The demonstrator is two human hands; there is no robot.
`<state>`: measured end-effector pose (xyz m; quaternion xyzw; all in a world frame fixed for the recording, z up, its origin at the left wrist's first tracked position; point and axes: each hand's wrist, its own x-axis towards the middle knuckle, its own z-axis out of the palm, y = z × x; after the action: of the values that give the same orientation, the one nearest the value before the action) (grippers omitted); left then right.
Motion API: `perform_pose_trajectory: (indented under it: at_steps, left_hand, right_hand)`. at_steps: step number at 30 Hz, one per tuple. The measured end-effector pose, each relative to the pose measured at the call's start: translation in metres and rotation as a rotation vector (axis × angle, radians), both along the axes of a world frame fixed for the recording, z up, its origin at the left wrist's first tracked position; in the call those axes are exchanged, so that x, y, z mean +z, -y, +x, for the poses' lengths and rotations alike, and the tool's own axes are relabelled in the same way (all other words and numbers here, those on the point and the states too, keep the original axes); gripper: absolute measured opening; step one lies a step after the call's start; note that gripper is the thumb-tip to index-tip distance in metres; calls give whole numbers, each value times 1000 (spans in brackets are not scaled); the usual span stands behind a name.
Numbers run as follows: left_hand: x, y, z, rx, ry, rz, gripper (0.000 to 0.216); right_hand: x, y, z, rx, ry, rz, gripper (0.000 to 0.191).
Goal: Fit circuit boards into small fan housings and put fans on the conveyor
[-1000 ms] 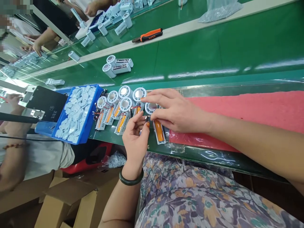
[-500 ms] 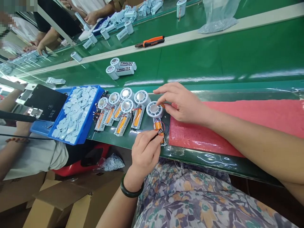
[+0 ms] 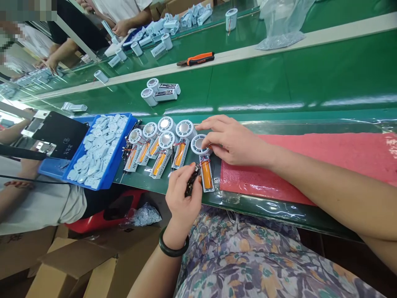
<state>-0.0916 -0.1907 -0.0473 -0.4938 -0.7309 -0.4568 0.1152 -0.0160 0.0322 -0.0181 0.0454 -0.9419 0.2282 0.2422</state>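
Observation:
My left hand (image 3: 182,194) grips a small dark circuit board (image 3: 192,180) just below a white round fan unit (image 3: 198,144). The fingers of my right hand (image 3: 232,140) rest on that fan's rim from the right. A white strip housing with an orange battery (image 3: 206,174) lies below the fan, with thin red and black wires between them. To the left, several matching fan units with orange batteries (image 3: 166,140) stand in a tight row on the green belt (image 3: 139,180).
A blue tray (image 3: 122,140) heaped with white round parts sits left of the row, beside a black panel (image 3: 58,134). A red mat (image 3: 310,165) lies under my right forearm. Orange-handled pliers (image 3: 198,59) lie across the belt. Co-workers' hands (image 3: 121,28) work farther along. Cardboard boxes (image 3: 71,265) stand below.
My left hand has moved away from the battery, and the dark board now shows in its fingers. My right hand stays on the fan's rim. The view has shifted slightly.

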Motion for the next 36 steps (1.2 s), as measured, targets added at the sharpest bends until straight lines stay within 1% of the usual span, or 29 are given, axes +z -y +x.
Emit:
perform_pose_trajectory:
  at_steps: [2, 4, 9, 12, 16, 18, 20, 23, 26, 28, 29, 31, 34, 36]
  left_hand:
    - [-2, -2, 0, 62, 197, 14, 37]
    - [-3, -4, 0, 86, 338, 22, 34]
    - [-6, -7, -1, 98, 497, 58, 31]
    - [-3, -8, -5, 72, 525, 59, 31]
    - [3, -10, -11, 10, 525, 34, 31]
    - [4, -11, -11, 12, 531, 30, 31]
    - [5, -10, -10, 27, 519, 31, 31]
    - [7, -6, -6, 45, 454, 21, 32]
    - [11, 1, -2, 38, 329, -22, 33]
    - [12, 6, 0, 36, 284, -49, 32]
    - [12, 8, 0, 42, 297, -54, 31]
    - [8, 8, 0, 64, 400, -37, 29]
    - [-1, 5, -2, 89, 613, 54, 28]
    - [-7, 3, -2, 92, 686, 102, 29]
  right_hand:
    - [0, -1, 2, 14, 30, 0, 25]
    - [0, 0, 4, 37, 63, 20, 24]
    - [-1, 7, 5, 68, 85, 69, 18]
    - [0, 8, 7, 101, 48, 47, 18]
    - [0, 6, 8, 39, 40, 25, 19]
    - [-1, 5, 8, 25, 41, 30, 19]
    - [-2, 5, 8, 54, 37, 48, 19]
    - [-3, 6, 9, 93, 38, 84, 19]
    - [-4, 7, 9, 100, 35, 113, 20]
    - [-5, 7, 8, 120, 41, 119, 20]
    - [-5, 7, 8, 133, 46, 114, 21]
    - [-6, 7, 7, 156, 56, 91, 21]
    - [-8, 6, 6, 172, 74, 57, 23]
    - [-10, 7, 5, 153, 85, 53, 27]
